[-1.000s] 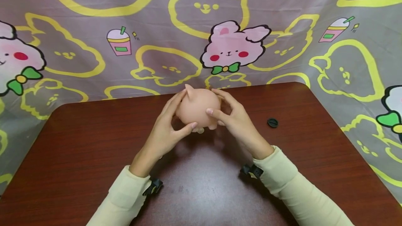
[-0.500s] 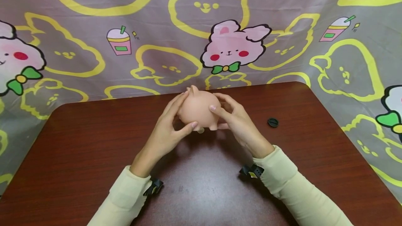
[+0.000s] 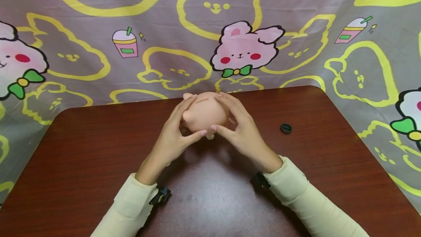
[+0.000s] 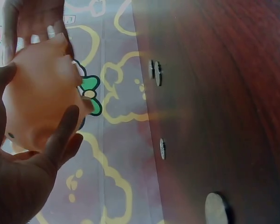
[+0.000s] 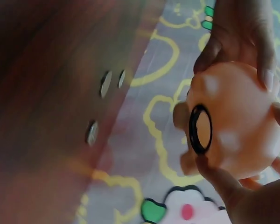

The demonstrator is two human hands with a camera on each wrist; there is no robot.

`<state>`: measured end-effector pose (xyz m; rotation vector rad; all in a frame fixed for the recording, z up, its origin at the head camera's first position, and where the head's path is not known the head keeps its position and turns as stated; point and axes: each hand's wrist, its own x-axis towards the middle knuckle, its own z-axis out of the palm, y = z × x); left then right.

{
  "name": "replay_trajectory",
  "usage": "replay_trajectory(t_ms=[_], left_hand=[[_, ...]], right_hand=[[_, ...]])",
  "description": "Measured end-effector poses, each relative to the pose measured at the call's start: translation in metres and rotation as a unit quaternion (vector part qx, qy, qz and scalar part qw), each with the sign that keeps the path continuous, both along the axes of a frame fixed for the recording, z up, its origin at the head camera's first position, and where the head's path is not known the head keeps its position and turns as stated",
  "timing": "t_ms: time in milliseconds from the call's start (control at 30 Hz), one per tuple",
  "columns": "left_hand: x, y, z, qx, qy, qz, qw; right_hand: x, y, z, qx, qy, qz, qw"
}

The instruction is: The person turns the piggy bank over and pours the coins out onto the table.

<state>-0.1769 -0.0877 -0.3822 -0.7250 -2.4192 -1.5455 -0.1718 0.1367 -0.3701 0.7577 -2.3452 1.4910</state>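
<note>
A pink piggy bank (image 3: 207,114) is held up above the table between both hands, its coin slot facing up in the head view. My left hand (image 3: 171,140) grips the head end, fingers around the far side and thumb low in front. At the rear end, my right hand (image 3: 246,132) grips it, thumb tip close to the left thumb. The right wrist view shows a black-rimmed round hole (image 5: 192,130) in the belly, without a cap. Below, several coins (image 4: 163,148) lie on the table; one coin (image 3: 210,136) shows just under the piggy bank.
A round black cap (image 3: 286,128) lies on the dark wooden table (image 3: 98,156), to the right of the right hand. A printed cloth (image 3: 181,28) with rabbit figures hangs behind the table and along its sides.
The piggy bank has turned in the hands, so its slot and both ears now show from above. My right hand has shifted its hold, the thumb moving down and left toward the left thumb.
</note>
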Motion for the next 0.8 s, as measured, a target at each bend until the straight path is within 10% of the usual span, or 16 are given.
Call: replay_trajectory(t_ms=[200, 400, 533, 800], left_hand=[[-0.0003, -0.0053, -0.0072, 0.021, 0.028, -0.009, 0.9994], [-0.0001, -0.0047, -0.0093, 0.019, 0.13, 0.003, 0.9913], [0.0043, -0.0016, -0.0073, -0.023, 0.229, 0.036, 0.9724], [0.0069, 0.0022, -0.0025, -0.055, 0.305, 0.058, 0.9489]], right_hand=[[0.004, -0.004, -0.0002, 0.136, 0.217, -0.006, 0.9666], [0.0056, -0.0025, 0.0033, 0.176, 0.297, -0.005, 0.9386], [0.0029, 0.0002, 0.0032, 0.191, 0.331, -0.011, 0.9241], [-0.0021, 0.0051, -0.0013, 0.151, 0.303, -0.006, 0.9409]])
